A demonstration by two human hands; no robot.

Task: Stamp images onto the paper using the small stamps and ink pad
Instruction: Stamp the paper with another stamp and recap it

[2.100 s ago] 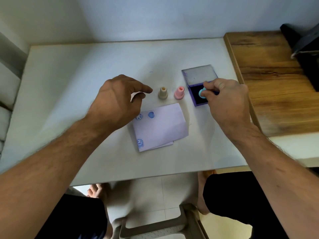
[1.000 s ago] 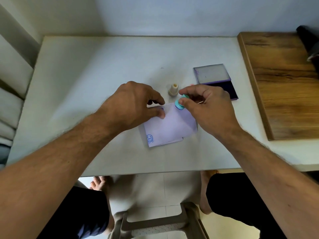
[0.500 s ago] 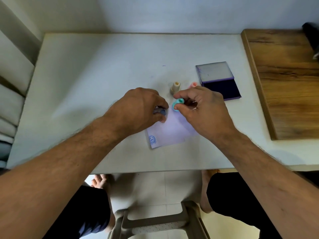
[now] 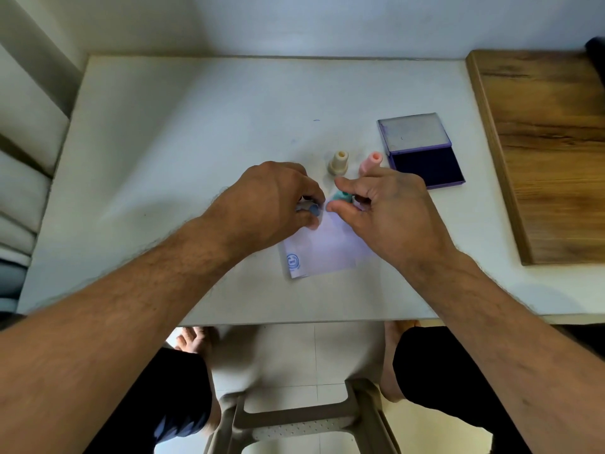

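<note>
Right hand (image 4: 389,211) pinching teal stamp (image 4: 339,195), pale paper (image 4: 324,253), blue print

White table (image 4: 196,132) against pale wall (image 4: 327,21); wooden board (image 4: 550,152) right; tiled floor (image 4: 294,348).

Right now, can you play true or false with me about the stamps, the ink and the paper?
1. The ink pad is open. True.
2. The right hand pinches a teal stamp. True.
3. The pink stamp lies on the paper. False: it stands on the table, beside the beige stamp.
4. The paper has no prints. False: a blue print sits at its near left corner.
5. The left hand rests on the ink pad. False: it is at the paper's far edge.
</note>
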